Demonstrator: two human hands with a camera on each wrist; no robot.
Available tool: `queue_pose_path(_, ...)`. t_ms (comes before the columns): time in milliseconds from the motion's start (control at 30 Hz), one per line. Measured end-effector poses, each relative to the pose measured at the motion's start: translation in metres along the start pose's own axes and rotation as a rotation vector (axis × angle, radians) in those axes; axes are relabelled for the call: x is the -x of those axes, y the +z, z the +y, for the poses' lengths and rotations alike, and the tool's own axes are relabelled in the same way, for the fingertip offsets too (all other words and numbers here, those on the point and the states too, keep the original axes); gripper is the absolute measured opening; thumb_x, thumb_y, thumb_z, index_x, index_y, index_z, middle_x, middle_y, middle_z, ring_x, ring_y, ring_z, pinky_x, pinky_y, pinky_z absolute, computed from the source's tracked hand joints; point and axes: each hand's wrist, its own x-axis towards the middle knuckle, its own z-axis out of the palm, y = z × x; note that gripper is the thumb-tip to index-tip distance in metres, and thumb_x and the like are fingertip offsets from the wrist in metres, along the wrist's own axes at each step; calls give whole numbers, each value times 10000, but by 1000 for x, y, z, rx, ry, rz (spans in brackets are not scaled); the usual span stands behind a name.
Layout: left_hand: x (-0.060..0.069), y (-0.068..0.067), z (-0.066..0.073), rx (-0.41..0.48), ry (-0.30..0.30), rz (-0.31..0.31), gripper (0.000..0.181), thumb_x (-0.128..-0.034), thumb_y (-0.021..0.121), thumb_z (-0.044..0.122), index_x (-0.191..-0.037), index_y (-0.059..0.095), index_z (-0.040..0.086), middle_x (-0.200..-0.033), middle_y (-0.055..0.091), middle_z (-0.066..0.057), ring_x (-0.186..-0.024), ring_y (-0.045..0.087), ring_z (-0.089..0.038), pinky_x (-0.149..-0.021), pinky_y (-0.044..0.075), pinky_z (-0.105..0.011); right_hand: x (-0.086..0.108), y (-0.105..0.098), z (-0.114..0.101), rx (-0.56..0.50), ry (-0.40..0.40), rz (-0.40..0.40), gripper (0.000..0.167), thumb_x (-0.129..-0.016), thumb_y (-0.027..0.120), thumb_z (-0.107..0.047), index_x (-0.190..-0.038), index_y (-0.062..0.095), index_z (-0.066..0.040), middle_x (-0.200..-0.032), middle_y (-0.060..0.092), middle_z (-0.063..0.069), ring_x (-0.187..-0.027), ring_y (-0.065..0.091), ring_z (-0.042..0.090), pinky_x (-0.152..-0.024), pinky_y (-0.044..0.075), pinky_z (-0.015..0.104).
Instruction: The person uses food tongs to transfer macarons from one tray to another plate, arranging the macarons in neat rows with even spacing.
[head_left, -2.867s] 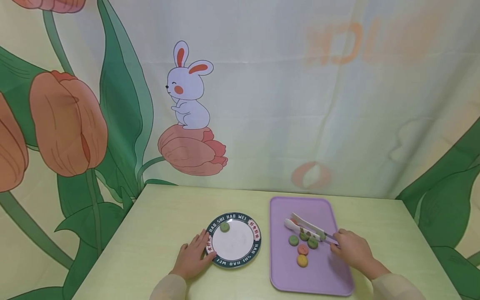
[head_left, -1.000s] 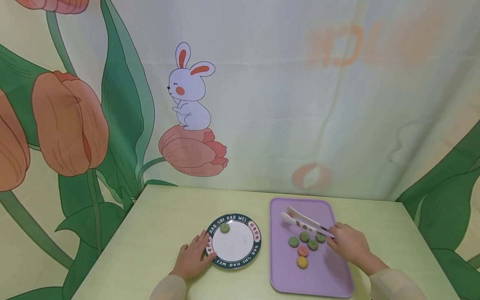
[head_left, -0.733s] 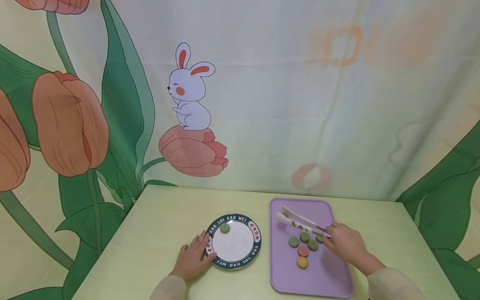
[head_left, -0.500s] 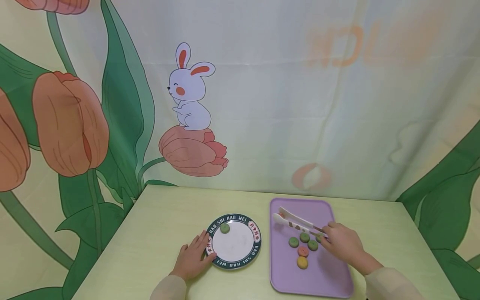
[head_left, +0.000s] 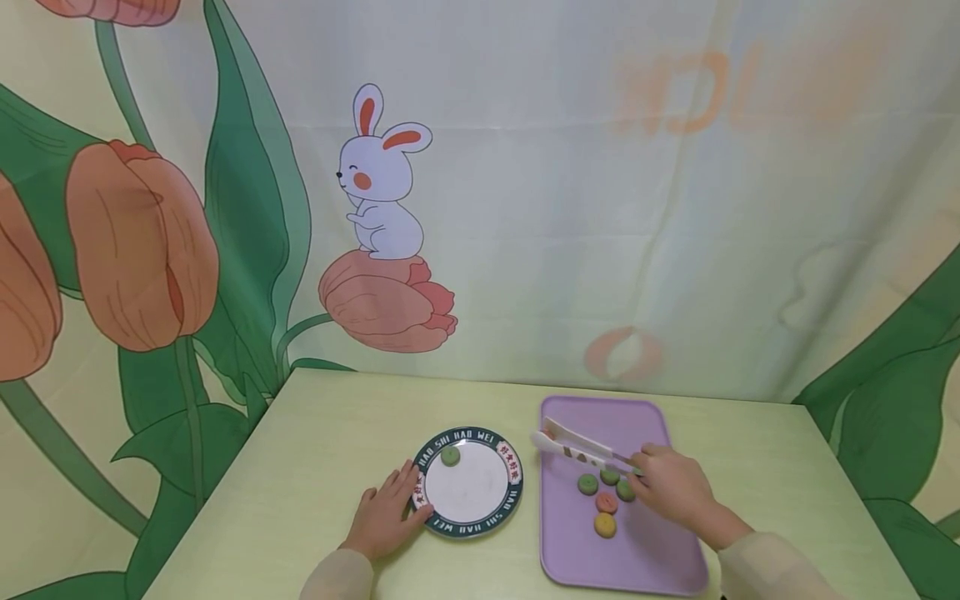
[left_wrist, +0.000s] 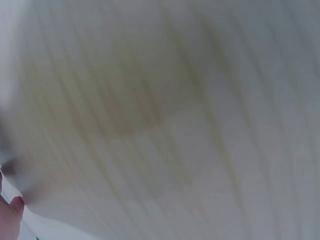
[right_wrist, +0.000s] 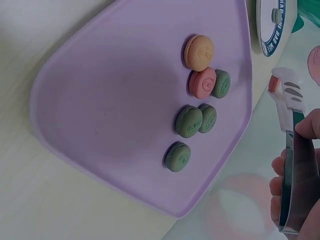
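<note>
My right hand (head_left: 675,487) grips a pair of tongs (head_left: 581,443) with white tips. Between those tips is a pink macaron (right_wrist: 274,83), partly covered by them. The tongs reach over the left edge of a purple tray (head_left: 652,550). Several macarons lie on the tray: a yellow one (head_left: 604,525), a pink one (head_left: 607,502) and green ones (head_left: 588,484). With fingers extended, my left hand (head_left: 384,512) rests at the left rim of a round plate (head_left: 468,487), which bears a green macaron (head_left: 450,456). Pale cloth blocks most of the left wrist view.
Tray and plate stand side by side on a light yellow table (head_left: 300,450), with a narrow strip of tabletop between them. A printed curtain (head_left: 525,208) with tulips and a rabbit hangs behind the table's back edge.
The right hand has carried the tongs and pink macaron up from the tray's middle, then left to its left edge. The left hand has stayed at the plate.
</note>
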Motion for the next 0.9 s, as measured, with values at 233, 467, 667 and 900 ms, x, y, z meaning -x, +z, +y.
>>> queue_pose_path(233, 1, -2, 3, 2, -1, 14, 735, -826, 399, 604, -1384, 305, 134, -1461, 251, -18, -1311, 291, -276, -993, 264, -555, -3, -1, -7, 1, -21, -15, 87, -717, 627, -228, -698, 610, -144, -601, 417, -92, -522, 326, 48, -398, 276, 181)
queue_pose_path(467, 1, -3, 3, 5, -5, -7, 734, -828, 400, 597, -1389, 292, 135, -1467, 234, -16, -1317, 278, -278, -999, 254, -560, -6, -1, -16, -4, -31, -6, 110, -703, 624, -226, -654, 565, -147, -600, 413, -87, -523, 333, 54, -410, 276, 193)
queue_pose_path(667, 1, -4, 3, 10, -6, -7, 733, -827, 399, 600, -1387, 297, 137, -1467, 232, -11, -1319, 275, -277, -1001, 250, -565, -9, 2, -21, -30, -65, 20, 106, -697, 633, -207, -652, 574, -132, -587, 398, -89, -514, 318, 55, -429, 263, 181)
queue_pose_path(900, 2, -4, 3, 9, -7, -7, 729, -829, 392, 603, -1384, 305, 139, -1467, 232, -11, -1318, 277, -279, -1001, 252, -563, -14, 4, -27, -32, -61, -3, 112, -698, 609, -191, -616, 539, -160, -578, 381, -100, -508, 307, 48, -424, 260, 171)
